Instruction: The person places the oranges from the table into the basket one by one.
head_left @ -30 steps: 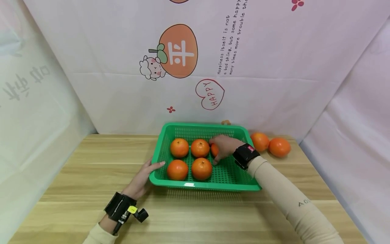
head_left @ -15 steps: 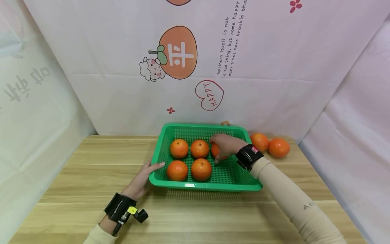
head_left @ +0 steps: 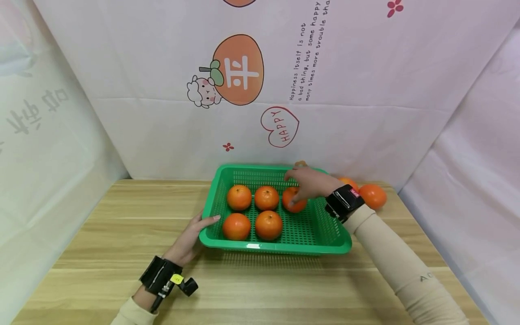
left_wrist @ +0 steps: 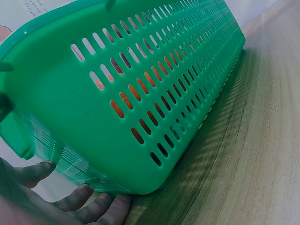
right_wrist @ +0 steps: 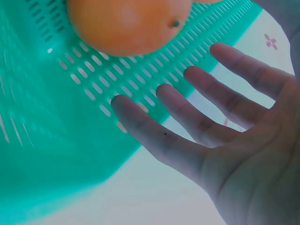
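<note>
A green plastic basket (head_left: 280, 248) with slotted walls stands on the table. Inside it sit several oranges, two of them in the front row (head_left: 269, 225). My left hand (head_left: 188, 241) holds the basket's left end, thumb over the rim and fingers (left_wrist: 79, 197) against the outer wall. Above the back-row orange on the right (head_left: 298, 206) is my right hand (head_left: 313, 181). Its fingers are spread and stand clear of that orange (right_wrist: 129, 28) in the right wrist view. The thumb overlaps the orange in the head view; whether it touches cannot be told.
Two more oranges lie on the table to the right of the basket, one partly hidden behind the right hand, the other (head_left: 373, 196) farther right. A printed white cloth (head_left: 170, 135) hangs behind the basket. The wooden table (head_left: 260, 289) extends in front.
The right hand has let go of the right back-row orange, its fingers opening and lifting up and to the right. More of that orange shows now. The left hand keeps its place.
</note>
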Demonstrator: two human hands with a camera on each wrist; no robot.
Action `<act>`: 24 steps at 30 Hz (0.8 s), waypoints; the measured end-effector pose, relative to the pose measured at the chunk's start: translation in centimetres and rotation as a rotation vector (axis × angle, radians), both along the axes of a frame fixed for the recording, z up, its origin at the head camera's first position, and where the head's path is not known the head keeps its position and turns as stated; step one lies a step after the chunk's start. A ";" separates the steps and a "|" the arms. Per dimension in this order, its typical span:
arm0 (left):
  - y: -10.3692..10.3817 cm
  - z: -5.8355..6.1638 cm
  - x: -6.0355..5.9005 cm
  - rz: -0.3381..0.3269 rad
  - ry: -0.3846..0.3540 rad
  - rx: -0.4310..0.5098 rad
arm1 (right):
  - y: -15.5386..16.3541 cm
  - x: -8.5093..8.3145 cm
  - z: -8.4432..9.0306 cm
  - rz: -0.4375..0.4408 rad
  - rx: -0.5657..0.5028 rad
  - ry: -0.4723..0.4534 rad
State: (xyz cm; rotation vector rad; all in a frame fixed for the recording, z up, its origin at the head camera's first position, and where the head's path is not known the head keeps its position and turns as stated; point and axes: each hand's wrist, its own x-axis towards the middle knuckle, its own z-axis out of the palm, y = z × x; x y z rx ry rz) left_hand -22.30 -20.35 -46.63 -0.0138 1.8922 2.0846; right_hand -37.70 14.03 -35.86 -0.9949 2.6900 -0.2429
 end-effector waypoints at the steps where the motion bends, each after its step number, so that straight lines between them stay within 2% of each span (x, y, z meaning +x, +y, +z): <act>1: 0.0 0.0 0.0 0.001 0.002 -0.001 | 0.1 0.0 0.1 0.000 -0.011 0.001; 7: 0.0 -0.2 -0.2 -0.002 0.007 0.004 | 0.8 0.5 1.2 -0.004 -0.072 0.003; 17: -0.1 -0.5 -0.3 -0.001 0.009 0.001 | 2.4 1.5 3.0 -0.016 -0.104 0.078; 24: -0.2 -0.4 -0.1 0.001 0.010 -0.009 | 4.9 1.9 4.4 -0.098 -0.111 0.101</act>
